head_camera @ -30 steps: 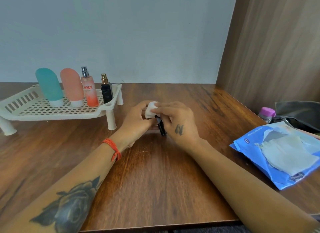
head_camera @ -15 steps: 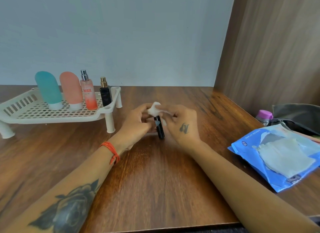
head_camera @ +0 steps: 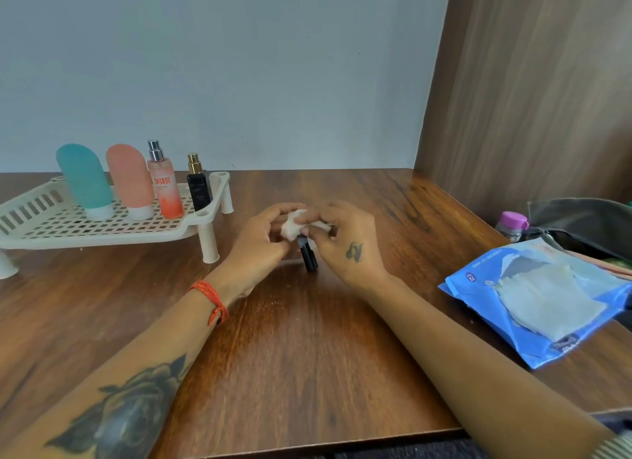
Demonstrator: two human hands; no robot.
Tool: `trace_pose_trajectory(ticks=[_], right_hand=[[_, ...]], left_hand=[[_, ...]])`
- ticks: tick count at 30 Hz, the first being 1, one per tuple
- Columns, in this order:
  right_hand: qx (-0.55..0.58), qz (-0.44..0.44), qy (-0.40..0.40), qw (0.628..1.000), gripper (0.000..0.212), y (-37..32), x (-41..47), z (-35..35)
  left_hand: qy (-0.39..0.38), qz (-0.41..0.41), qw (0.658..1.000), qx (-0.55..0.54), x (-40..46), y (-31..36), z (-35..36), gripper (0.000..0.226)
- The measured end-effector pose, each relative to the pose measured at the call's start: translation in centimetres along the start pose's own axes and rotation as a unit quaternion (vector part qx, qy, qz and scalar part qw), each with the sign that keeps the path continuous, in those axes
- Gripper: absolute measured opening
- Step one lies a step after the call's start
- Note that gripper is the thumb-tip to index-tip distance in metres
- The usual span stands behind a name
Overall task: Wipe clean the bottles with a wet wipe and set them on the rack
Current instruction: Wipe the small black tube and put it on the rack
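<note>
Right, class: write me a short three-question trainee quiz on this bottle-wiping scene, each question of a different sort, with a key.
1. True or false: four bottles stand upright on the white rack.
2. Multiple choice: the small black bottle being wiped is A) on the rack, B) held between both hands above the table, C) inside the blue wipe packet.
3. Fill in: the right hand presses a white ____ onto the bottle's top.

Key: 1 true; 2 B; 3 wipe.

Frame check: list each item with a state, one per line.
Left hand: grips the black bottle.
Right hand: pinches the wet wipe.
Wet wipe: bunched over the bottle's top.
Black bottle: off the rack.
Rack: four bottles upright.
Wipes pack: open, sheet lying out.
</note>
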State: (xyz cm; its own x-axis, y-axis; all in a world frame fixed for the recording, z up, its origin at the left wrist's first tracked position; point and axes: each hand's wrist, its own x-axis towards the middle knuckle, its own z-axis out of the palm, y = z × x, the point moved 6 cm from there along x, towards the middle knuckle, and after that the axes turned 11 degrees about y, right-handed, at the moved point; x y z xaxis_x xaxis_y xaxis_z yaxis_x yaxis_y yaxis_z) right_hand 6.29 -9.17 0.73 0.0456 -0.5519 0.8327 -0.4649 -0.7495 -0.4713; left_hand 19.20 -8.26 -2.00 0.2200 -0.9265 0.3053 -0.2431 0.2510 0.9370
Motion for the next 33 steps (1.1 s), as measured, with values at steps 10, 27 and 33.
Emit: trace_pose_trajectory(ticks=[10, 27, 33], right_hand=[[0.007, 0.044, 0.091, 0.995, 0.016, 0.9, 0.9, -2.1], [-0.023, 0.075, 0.02, 0.997, 0.017, 0.5, 1.0, -2.0], [0.019, 0.058, -0.042, 0.997, 0.024, 0.2, -0.1, 0.5]], left_hand=[[0.007, 0.033, 0.999, 0.043, 0.1, 0.4, 0.2, 0.068], [0.01, 0.057, 0.994, 0.093, -0.1, 0.5, 0.0, 0.07], [0.037, 0.014, 0.999, 0.004, 0.1, 0.1, -0.4, 0.063]])
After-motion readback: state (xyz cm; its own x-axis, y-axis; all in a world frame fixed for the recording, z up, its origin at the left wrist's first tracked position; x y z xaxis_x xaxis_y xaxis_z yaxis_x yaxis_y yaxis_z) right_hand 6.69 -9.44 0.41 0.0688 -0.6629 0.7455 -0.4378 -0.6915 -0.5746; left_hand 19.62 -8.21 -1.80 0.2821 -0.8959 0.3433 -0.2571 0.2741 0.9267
